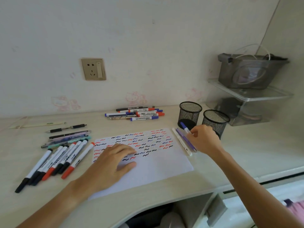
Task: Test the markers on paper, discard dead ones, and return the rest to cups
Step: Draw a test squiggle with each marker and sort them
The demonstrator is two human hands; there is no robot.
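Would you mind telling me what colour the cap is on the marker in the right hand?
Blue, on the marker held by the right hand, head view.

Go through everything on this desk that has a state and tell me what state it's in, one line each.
Left hand: flat, pressing the paper.
Right hand: pinching a blue-capped marker.
Paper: flat, top half covered in squiggles.
Left mesh cup: upright, looks empty.
Right mesh cup: upright, contents unclear.
Markers by the wall: lying capped in a pile.
Wall socket: nothing plugged in.
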